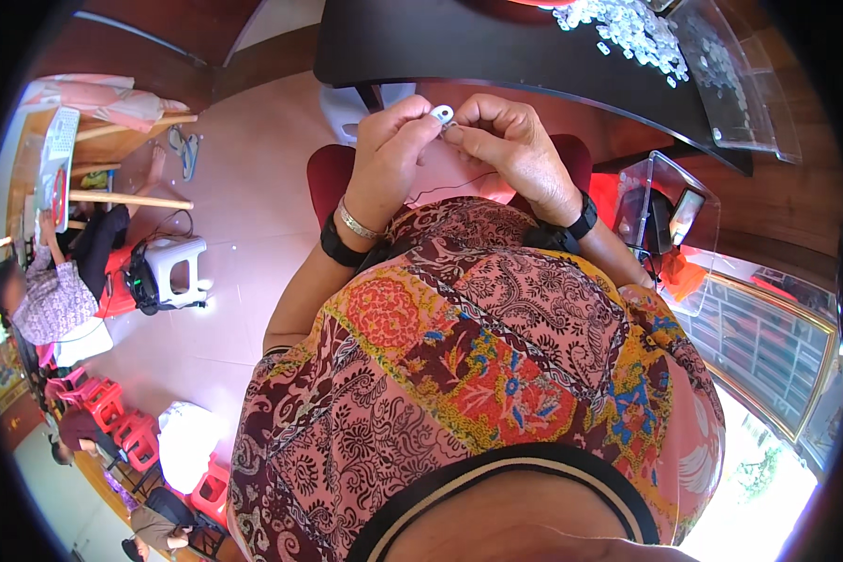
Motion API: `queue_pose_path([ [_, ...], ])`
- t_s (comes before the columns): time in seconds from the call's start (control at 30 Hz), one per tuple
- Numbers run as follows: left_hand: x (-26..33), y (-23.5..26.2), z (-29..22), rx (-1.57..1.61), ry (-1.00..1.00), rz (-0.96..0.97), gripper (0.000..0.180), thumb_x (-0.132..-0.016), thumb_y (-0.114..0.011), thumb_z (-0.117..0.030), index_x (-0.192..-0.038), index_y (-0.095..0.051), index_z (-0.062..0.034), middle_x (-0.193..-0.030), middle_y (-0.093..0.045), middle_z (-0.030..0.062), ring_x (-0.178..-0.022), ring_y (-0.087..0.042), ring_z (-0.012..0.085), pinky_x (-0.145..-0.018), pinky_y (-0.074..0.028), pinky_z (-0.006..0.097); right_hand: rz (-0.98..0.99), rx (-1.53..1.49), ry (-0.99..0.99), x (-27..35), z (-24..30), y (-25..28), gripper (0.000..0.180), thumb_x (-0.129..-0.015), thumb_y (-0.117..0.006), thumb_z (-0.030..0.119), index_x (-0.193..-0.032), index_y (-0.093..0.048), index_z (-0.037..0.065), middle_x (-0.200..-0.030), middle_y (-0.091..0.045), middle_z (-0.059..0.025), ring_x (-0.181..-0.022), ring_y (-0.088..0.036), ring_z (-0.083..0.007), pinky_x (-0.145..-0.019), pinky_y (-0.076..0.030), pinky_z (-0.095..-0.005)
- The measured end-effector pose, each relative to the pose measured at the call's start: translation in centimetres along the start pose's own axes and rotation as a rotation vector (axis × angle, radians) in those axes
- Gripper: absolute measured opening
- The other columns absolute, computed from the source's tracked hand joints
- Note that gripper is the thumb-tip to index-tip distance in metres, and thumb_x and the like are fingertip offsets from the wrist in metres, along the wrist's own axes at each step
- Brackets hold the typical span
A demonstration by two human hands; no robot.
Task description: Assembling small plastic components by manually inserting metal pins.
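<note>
Between the thumb and forefinger of my left hand (393, 140) is a small white oval plastic piece (442, 113) with a dark round hole in it. My right hand (510, 140) is closed in a pinch right beside that piece, its fingertips almost touching it. A tiny shiny bit shows at those fingertips, too small to name. Both hands are held up above my lap, in front of the dark table's edge. On the black table (440, 51), a heap of small white and clear plastic pieces (632, 37) lies at the far right.
A clear plastic bin (731, 84) stands at the table's right end. Below it, a clear box (688, 211) holds a phone and orange cloth. A white stool (176, 272) with a black bag stands at left. Several other people sit along the left side, among red stools (139, 440).
</note>
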State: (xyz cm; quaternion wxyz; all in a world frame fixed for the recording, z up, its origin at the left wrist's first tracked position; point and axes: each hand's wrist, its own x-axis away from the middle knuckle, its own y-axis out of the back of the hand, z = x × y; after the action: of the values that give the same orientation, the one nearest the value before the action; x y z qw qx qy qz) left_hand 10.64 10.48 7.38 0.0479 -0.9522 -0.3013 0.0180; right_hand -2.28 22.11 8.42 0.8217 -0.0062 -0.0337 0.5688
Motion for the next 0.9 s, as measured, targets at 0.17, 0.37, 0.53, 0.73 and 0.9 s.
queue_pose_path([
  [0.17,0.0,0.2,0.3,0.048,0.016,0.021,0.02,-0.087,-0.052,-0.014,-0.071,-0.052,-0.0025,-0.059,-0.042,-0.0034,-0.055,-0.038,0.0048,-0.05,-0.031,0.022,0.001,-0.023,0.01,0.0,-0.3,0.0,0.009,-0.087,-0.064,0.009,-0.085,-0.063,0.001,-0.071,-0.062,0.0001,-0.064,-0.054,-0.0041,-0.058,-0.045,-0.0198],
  [0.37,0.0,0.0,0.2,0.074,0.034,0.016,0.019,-0.087,-0.051,-0.014,-0.071,-0.051,-0.0038,-0.059,-0.041,-0.0042,-0.054,-0.035,0.0047,-0.05,-0.028,0.022,-0.015,-0.023,0.019,0.0,-0.2,-0.1,0.009,-0.087,-0.065,0.01,-0.085,-0.063,0.001,-0.07,-0.061,0.0001,-0.064,-0.054,-0.0041,-0.058,-0.045,-0.0198],
  [0.53,0.0,0.0,0.1,0.073,0.047,0.034,0.018,-0.087,-0.052,-0.013,-0.072,-0.053,-0.0024,-0.06,-0.043,-0.0036,-0.055,-0.038,0.0046,-0.051,-0.032,0.022,-0.018,-0.028,0.023,0.0,-0.5,0.0,0.01,-0.087,-0.065,0.01,-0.085,-0.063,0.001,-0.07,-0.061,0.0004,-0.064,-0.054,-0.004,-0.057,-0.044,-0.0196],
  [0.73,0.1,0.1,0.1,0.036,0.057,0.04,0.018,-0.087,-0.051,-0.013,-0.073,-0.053,-0.0027,-0.06,-0.042,-0.004,-0.056,-0.039,0.0042,-0.051,-0.033,0.022,-0.02,-0.022,0.025,0.0,-0.6,-0.1,0.009,-0.087,-0.065,0.01,-0.084,-0.063,0.001,-0.069,-0.06,0.0008,-0.064,-0.054,-0.0036,-0.057,-0.044,-0.0192],
  [0.9,-0.1,0.3,0.2,0.119,0.116,0.066,0.017,-0.086,-0.051,-0.013,-0.071,-0.052,-0.004,-0.06,-0.044,-0.0034,-0.056,-0.04,0.0047,-0.051,-0.033,0.021,-0.062,0.019,0.167,-0.2,-1.4,-0.3,0.012,-0.084,-0.069,0.01,-0.092,-0.062,0.003,-0.075,-0.06,0.002,-0.065,-0.054,-0.0028,-0.059,-0.045,-0.0196],
])
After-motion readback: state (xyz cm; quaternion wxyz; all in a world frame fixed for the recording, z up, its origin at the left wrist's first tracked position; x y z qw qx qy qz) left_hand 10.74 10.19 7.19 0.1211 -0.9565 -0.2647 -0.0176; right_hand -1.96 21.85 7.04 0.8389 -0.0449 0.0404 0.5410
